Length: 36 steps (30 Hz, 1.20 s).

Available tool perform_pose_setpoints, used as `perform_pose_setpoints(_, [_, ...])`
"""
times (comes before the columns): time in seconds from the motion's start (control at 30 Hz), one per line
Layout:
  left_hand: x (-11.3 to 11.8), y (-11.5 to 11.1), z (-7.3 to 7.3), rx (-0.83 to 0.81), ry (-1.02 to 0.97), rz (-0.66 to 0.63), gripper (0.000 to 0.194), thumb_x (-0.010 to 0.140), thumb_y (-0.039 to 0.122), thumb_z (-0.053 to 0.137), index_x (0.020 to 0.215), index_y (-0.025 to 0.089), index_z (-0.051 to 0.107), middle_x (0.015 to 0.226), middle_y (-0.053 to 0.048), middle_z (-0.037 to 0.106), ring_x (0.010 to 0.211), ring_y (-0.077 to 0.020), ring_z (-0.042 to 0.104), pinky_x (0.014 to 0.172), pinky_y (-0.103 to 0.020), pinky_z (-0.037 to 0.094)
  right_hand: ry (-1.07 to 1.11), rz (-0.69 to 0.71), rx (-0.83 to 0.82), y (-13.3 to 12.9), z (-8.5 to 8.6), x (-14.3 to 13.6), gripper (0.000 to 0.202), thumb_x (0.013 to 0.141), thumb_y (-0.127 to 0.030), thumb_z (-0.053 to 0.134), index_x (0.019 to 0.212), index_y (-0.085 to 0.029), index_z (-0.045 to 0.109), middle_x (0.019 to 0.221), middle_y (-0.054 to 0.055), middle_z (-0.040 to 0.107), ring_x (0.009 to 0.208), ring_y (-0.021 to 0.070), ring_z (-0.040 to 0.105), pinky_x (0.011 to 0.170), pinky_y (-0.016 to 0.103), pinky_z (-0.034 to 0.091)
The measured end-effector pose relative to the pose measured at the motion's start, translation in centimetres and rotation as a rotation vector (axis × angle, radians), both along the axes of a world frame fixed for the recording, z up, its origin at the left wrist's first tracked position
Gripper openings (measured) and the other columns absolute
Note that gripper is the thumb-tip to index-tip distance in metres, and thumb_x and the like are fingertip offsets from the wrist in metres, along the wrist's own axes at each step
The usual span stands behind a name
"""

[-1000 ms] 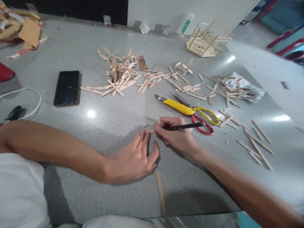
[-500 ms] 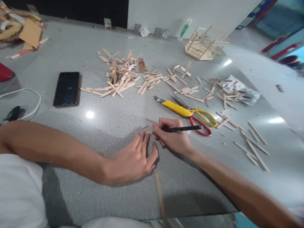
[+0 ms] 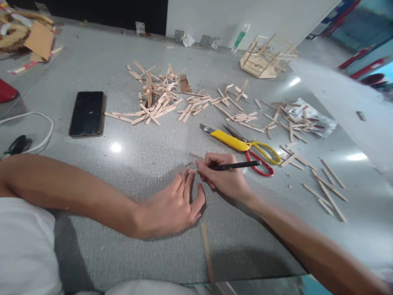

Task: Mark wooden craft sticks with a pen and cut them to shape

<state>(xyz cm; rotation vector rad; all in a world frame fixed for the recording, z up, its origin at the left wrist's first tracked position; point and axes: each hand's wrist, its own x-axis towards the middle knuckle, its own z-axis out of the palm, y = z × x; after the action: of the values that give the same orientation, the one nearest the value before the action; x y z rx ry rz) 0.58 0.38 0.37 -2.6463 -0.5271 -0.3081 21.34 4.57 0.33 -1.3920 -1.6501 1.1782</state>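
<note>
The left hand [image 3: 172, 207] lay flat, fingertips pinning a short wooden stick [image 3: 193, 171] to the table [image 3: 129, 164] near its front edge. The right hand [image 3: 224, 176] gripped a black pencil [image 3: 235, 165], its tip apparently on the stick; firm pressure and a light stroke would have kept the mark straight.

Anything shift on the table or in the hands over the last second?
Nothing visibly changed. The right hand holds the black pen with its tip at the small stick piece, which the left hand pins to the table. Only the camera's view drifted slightly.
</note>
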Motion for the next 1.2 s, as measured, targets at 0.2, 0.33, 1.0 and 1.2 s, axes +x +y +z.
perform_pose_setpoints(0.2, [0.0, 0.1, 0.1, -0.006, 0.026, -0.003, 0.054, 0.110, 0.040, 0.041, 0.132, -0.006, 0.060, 0.124, -0.036, 0.072, 0.123, -0.0416, 0.073, 0.102, -0.049, 0.056, -0.058, 0.028, 0.043, -0.1, 0.6, -0.1, 0.047, 0.099, -0.036, 0.066, 0.059, -0.022, 0.045, 0.044, -0.006, 0.049, 0.035, 0.0066, 0.042, 0.038, 0.022, 0.030])
perform_pose_setpoints(0.33, [-0.1, 0.1, 0.3, -0.001, 0.020, -0.001, 0.054, 0.110, 0.040, 0.043, 0.131, -0.006, 0.060, 0.122, -0.036, 0.072, 0.121, -0.0413, 0.074, 0.102, -0.049, 0.056, -0.090, 0.018, 0.064, 0.0, 0.7, -0.1, 0.046, 0.097, -0.029, 0.065, 0.056, -0.022, 0.044, 0.042, -0.006, 0.048, 0.035, 0.0065, 0.043, 0.040, 0.022, 0.032])
perform_pose_setpoints(1.0, [0.1, 0.1, 0.3, -0.004, 0.020, 0.004, 0.053, 0.110, 0.040, 0.043, 0.130, -0.006, 0.060, 0.124, -0.035, 0.072, 0.122, -0.0410, 0.073, 0.103, -0.049, 0.055, 0.036, -0.009, -0.051, 0.2, -0.3, 0.1, 0.050, 0.094, -0.047, 0.076, 0.061, -0.021, 0.050, 0.050, -0.004, 0.056, 0.034, 0.0060, 0.044, 0.034, 0.021, 0.028])
perform_pose_setpoints(1.2, [0.0, 0.1, 0.3, -0.016, 0.027, -0.002, 0.054, 0.110, 0.041, 0.044, 0.131, -0.006, 0.061, 0.125, -0.034, 0.072, 0.122, -0.0409, 0.073, 0.104, -0.049, 0.055, 0.018, 0.023, -0.027, 0.2, -0.3, 0.3, 0.049, 0.096, -0.041, 0.074, 0.060, -0.021, 0.048, 0.049, -0.005, 0.054, 0.035, 0.0061, 0.043, 0.036, 0.022, 0.028])
